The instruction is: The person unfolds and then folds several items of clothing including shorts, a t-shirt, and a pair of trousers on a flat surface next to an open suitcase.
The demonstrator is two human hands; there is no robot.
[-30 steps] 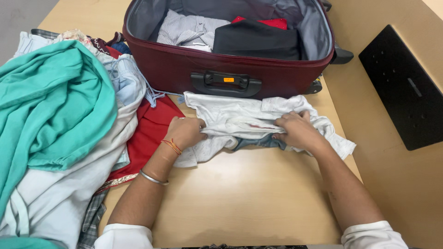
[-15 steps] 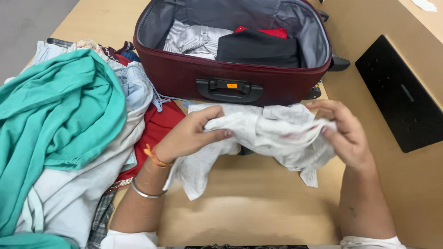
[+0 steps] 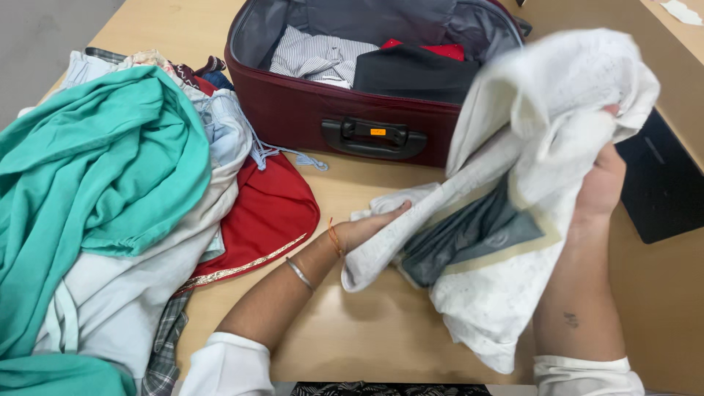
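Only one label in view: a small orange rectangular tag (image 3: 378, 132) set in the middle of the black handle (image 3: 374, 138) on the maroon suitcase (image 3: 293, 110) front (lettering too small to make out). No packages, signs or screens.

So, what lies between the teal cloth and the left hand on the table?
In the head view, a red cloth with a gold edge lies between the teal cloth and the left hand.
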